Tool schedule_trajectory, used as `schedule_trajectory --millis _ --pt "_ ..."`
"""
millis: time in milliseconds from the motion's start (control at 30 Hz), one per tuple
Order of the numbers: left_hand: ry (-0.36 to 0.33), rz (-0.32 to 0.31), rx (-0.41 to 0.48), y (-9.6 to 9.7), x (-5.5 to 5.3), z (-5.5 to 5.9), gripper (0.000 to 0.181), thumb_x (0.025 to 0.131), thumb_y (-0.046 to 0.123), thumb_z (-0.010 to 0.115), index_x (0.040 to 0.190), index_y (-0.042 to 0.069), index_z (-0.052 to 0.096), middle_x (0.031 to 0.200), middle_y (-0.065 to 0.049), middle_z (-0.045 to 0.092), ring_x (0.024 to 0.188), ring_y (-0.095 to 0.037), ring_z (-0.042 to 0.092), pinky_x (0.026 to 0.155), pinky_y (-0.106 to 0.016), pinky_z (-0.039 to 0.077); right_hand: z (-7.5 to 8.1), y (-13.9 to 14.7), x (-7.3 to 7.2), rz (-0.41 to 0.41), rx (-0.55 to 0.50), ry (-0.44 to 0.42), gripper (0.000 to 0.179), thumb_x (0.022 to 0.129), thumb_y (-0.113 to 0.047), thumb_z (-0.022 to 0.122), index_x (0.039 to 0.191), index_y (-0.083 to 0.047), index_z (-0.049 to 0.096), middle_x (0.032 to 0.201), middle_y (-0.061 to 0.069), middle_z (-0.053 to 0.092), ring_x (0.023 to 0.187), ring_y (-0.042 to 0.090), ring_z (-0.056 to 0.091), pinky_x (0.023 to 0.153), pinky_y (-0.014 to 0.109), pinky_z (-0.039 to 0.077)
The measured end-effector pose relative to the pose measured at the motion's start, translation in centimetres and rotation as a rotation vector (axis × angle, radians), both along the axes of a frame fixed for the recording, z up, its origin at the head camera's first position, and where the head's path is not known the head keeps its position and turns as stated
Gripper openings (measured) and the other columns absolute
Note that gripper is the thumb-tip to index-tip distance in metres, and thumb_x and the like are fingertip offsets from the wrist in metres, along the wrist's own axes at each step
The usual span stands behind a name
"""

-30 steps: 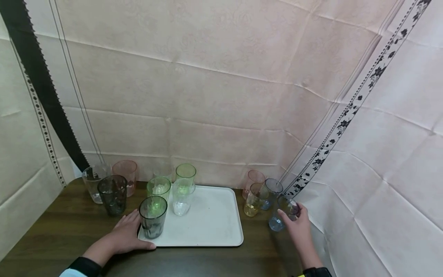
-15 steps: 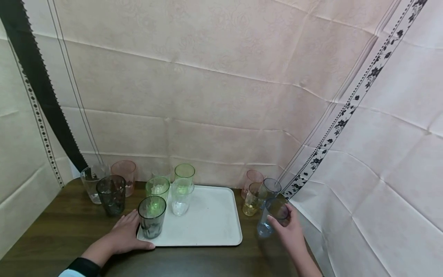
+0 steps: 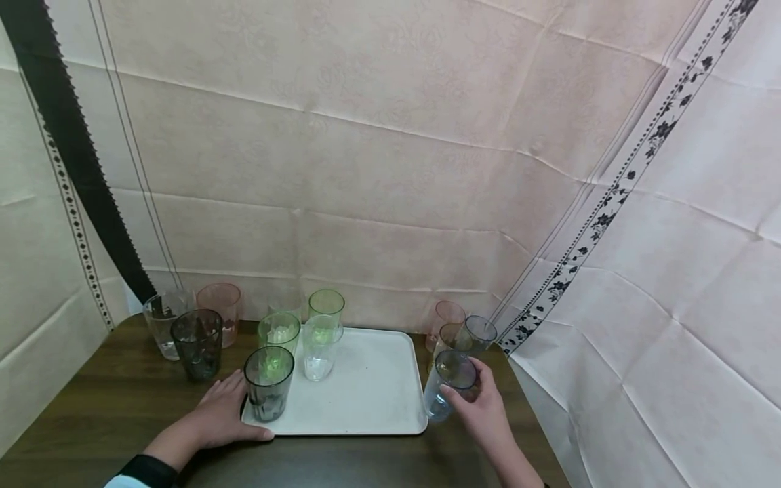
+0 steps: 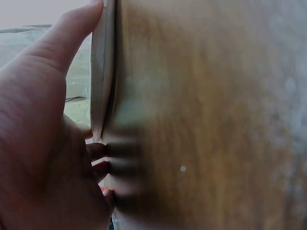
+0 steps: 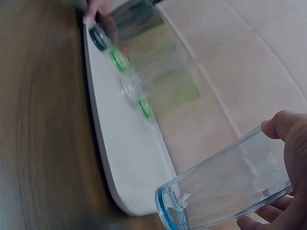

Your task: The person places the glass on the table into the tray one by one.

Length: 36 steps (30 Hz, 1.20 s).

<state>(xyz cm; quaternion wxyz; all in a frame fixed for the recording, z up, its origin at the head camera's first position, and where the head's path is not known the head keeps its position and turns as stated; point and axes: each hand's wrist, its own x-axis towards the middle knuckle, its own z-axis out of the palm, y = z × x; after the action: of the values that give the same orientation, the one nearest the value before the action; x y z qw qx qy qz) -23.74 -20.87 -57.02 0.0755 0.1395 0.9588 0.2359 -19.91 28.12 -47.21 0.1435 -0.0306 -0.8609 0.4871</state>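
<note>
My right hand (image 3: pixel 482 410) grips a pale blue drinking glass (image 3: pixel 435 398) beside the right edge of a white tray (image 3: pixel 372 386). In the right wrist view this glass (image 5: pixel 225 179) is tilted, its blue base toward the tray's rounded corner. My left hand (image 3: pixel 216 415) rests at the tray's front left corner, thumb along the front edge and fingers spread along the left side. In the left wrist view the thumb touches the tray's rim (image 4: pixel 100 72). On the tray's left part stand a grey glass (image 3: pixel 268 398), two green glasses (image 3: pixel 327 301) and a clear glass (image 3: pixel 318 362).
Left on the wooden table (image 3: pixel 91 420) stand a clear glass (image 3: pixel 165 339), a dark glass (image 3: pixel 198 349) and a pink glass (image 3: pixel 219 305). Right of the tray are a pink glass (image 3: pixel 448 312), an amber glass (image 3: pixel 449 337) and a blue-grey glass (image 3: pixel 481 331). Cloth (image 3: pixel 366 169) hangs behind.
My right hand has carried the pale blue glass leftward from the table's right side to the tray's right edge. The left hand and the glasses on the tray have stayed put.
</note>
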Motion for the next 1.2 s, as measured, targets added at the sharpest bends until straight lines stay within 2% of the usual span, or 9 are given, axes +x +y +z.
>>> schedule_trajectory --millis 267,500,867,1200 --pt "0.002 0.001 0.002 0.0 0.2 0.2 0.14 0.071 0.083 0.073 0.157 -0.017 0.027 0.159 -0.043 0.021 0.146 -0.058 0.018 0.116 -0.074 0.015 -0.2 -4.1 -0.6 0.111 -0.028 0.02 0.082 0.084 -0.025 0.088 0.151 -0.01 0.044 0.141 0.018 0.058 0.127 0.03 0.057 0.096 0.044 0.055" --pt "-0.007 0.007 0.003 0.1 0.1 0.2 0.139 0.071 0.082 0.073 0.157 -0.016 0.027 0.16 -0.042 0.022 0.146 -0.058 0.018 0.116 -0.074 0.015 -0.4 -7.7 -0.8 0.227 -0.08 0.016 0.077 0.086 -0.019 0.086 0.15 -0.009 0.044 0.142 0.017 0.057 0.133 0.03 0.052 0.108 0.057 0.046" --pt "-0.012 0.011 0.002 0.0 0.1 0.2 0.14 0.071 0.083 0.073 0.157 -0.017 0.026 0.16 -0.043 0.02 0.146 -0.058 0.017 0.117 -0.074 0.014 -1.4 -12.9 -1.4 0.346 -0.055 0.047 0.076 0.085 -0.024 0.086 0.147 -0.005 0.047 0.136 0.012 0.061 0.127 0.028 0.056 0.102 0.05 0.051" --pt "-0.01 0.017 0.003 0.0 0.0 -0.1 0.14 0.069 0.083 0.073 0.158 -0.016 0.027 0.16 -0.041 0.023 0.146 -0.057 0.018 0.116 -0.074 0.015 -1.6 -16.7 -1.8 0.408 -0.047 0.013 0.081 0.085 -0.033 0.086 0.149 -0.007 0.044 0.138 0.006 0.059 0.129 0.026 0.054 0.101 0.049 0.051"
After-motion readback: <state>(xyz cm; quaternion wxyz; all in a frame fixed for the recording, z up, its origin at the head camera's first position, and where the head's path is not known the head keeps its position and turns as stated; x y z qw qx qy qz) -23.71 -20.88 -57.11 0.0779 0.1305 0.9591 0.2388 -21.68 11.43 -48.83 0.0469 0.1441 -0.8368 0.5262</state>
